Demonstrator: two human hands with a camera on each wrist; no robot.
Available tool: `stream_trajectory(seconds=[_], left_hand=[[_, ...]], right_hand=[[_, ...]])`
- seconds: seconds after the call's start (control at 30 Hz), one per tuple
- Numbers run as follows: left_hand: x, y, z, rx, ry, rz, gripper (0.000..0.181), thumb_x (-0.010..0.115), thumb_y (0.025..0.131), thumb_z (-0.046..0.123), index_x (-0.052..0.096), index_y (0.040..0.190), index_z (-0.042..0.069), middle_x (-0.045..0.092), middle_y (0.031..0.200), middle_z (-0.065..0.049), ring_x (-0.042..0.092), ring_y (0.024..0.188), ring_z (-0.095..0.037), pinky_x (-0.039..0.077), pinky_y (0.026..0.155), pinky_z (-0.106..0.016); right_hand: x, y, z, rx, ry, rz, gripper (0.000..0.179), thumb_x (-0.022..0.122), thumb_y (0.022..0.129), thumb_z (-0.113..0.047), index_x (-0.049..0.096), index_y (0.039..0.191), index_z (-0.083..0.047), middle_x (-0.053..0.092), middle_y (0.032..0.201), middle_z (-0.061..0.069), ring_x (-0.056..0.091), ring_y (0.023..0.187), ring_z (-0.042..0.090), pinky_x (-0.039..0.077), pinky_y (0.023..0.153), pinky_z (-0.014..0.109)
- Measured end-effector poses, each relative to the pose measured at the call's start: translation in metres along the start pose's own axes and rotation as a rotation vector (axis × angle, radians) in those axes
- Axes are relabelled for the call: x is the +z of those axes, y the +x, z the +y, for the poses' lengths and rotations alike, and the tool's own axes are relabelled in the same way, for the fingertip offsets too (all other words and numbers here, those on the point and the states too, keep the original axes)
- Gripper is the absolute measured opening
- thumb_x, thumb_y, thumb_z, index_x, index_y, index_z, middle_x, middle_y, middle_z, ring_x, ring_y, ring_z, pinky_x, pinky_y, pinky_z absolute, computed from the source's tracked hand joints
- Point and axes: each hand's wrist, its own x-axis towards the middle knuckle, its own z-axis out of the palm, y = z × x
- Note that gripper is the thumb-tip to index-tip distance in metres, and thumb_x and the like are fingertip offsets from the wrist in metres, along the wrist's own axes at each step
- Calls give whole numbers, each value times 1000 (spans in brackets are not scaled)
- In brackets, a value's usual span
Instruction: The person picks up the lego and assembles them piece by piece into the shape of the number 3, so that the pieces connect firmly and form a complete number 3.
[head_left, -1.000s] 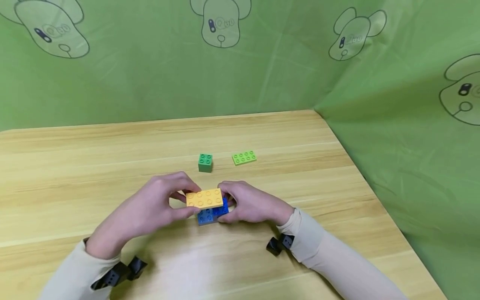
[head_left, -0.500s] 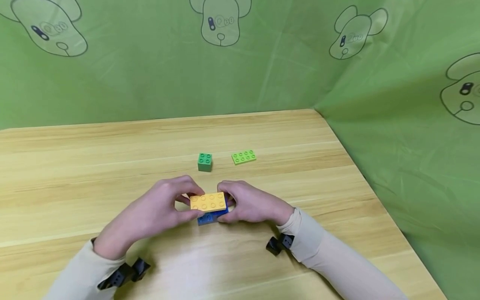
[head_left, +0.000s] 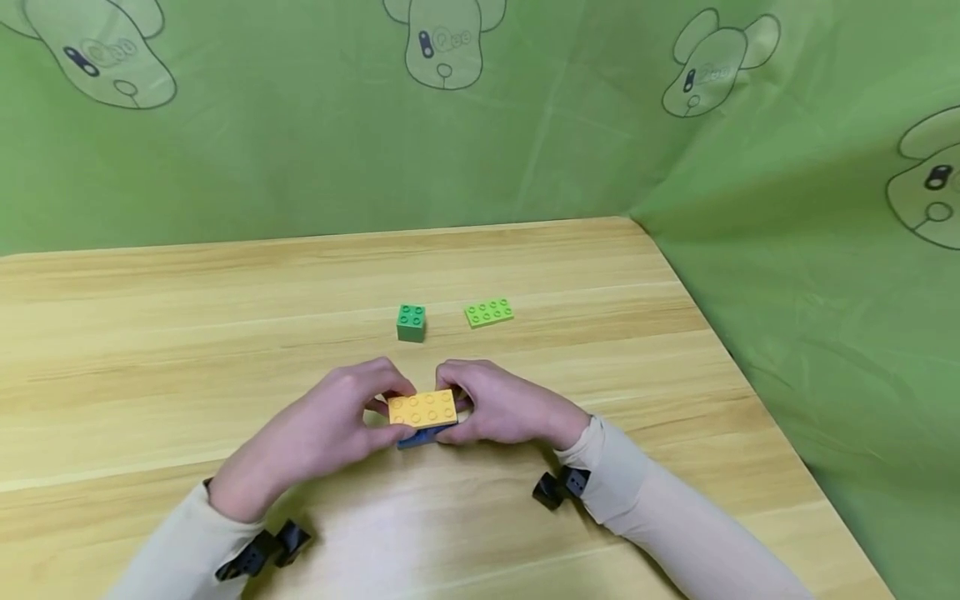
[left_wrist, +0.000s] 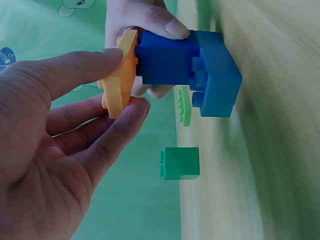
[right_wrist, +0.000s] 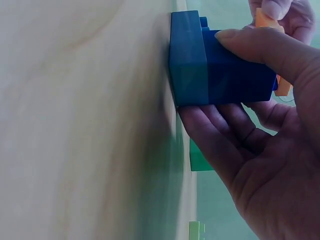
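Note:
My left hand (head_left: 322, 425) pinches a thin yellow-orange building plate (head_left: 422, 408) by its left end, thumb on the near side and fingers on the far side. My right hand (head_left: 502, 404) grips a dark blue building brick (left_wrist: 167, 57) from the right. That brick sits on one end of a longer, lighter blue brick (left_wrist: 220, 75) low at the tabletop, whose other end shows bare studs in the left wrist view. The plate lies right over the dark blue brick's studs, slightly tilted there. From the head view it hides most of both blue bricks.
Beyond the hands on the wooden table (head_left: 225, 333) stand a square green brick (head_left: 411, 323) and, to its right, a flat lime-green plate (head_left: 489, 312). Green printed cloth (head_left: 300, 150) hangs behind and on the right. Black wrist cameras (head_left: 262, 557) hang under both forearms.
My left hand has moved right and slightly toward me with the yellow-orange plate, which has come down over the blue bricks and covers more of them. The right hand stays in place.

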Motion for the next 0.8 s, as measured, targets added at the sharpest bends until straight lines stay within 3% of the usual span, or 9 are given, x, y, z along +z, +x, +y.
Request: stream_trajectory(seconds=[0.6,0.8], left_hand=[[4,3,2,3,67,19,25,80,81,3,70,103,-1,62,97,-1,64,86,-13,54,75,-18],[5,3,3,-6,46,29,25,81,79,3,71,102,0,63,96,0,63,86,-13,55,74,-18]], right_hand=[[-1,0,0,-2,-46,-6,33,84,78,-17,54,90,-15,53,83,-4,51,76,16,41,61,24],[-1,-1,0,3,-44,-6,32,84,79,-16,54,90,-16,53,84,-4,51,76,16,41,61,24]])
